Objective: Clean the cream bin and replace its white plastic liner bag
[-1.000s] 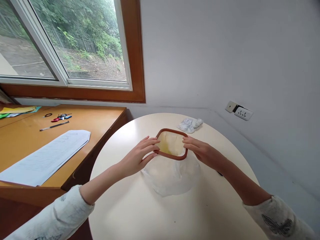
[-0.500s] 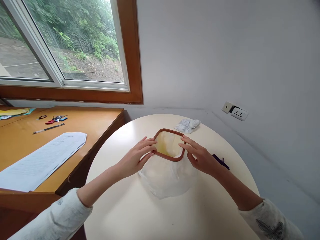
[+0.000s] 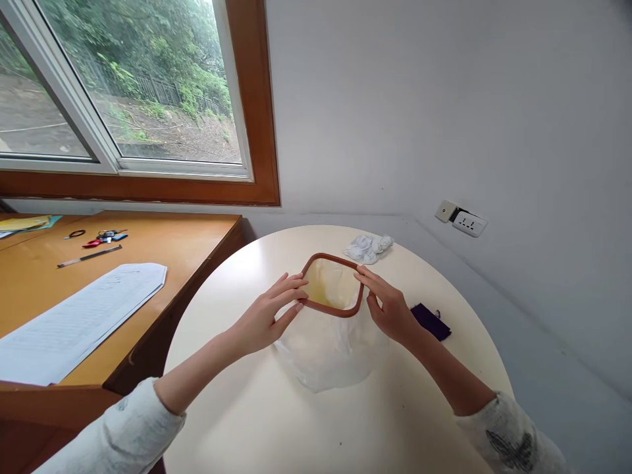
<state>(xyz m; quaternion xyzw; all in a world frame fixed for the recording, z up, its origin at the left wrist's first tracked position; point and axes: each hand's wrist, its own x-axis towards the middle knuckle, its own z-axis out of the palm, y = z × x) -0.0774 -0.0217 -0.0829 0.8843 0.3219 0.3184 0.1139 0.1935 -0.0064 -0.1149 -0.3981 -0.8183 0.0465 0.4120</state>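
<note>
A small trash bin stands on the round table, its rounded-square brown rim ring (image 3: 330, 309) facing up. A translucent white plastic bag (image 3: 328, 368) lines it and spreads out around its outside, hiding the bin's walls. Yellowish tint shows through the liner inside the opening. My left hand (image 3: 269, 313) grips the ring's left side, fingertips over the edge and thumb beneath near the front corner. On the ring's right side, my right hand (image 3: 390, 306) has its fingers over the edge, with the thumb low against the outside.
A crumpled white plastic bag (image 3: 368, 248) lies at the table's back. Right of my right hand is a dark purple cloth-like piece (image 3: 430, 321). The wooden desk (image 3: 197, 247) at left holds papers (image 3: 89, 322), a pen (image 3: 89, 256) and keys (image 3: 111, 236). A wall socket (image 3: 469, 224) is at right.
My right hand has drawn slightly left and its fingers sit closer on the ring's edge, baring more of the dark purple piece. The left hand stays at the ring.
</note>
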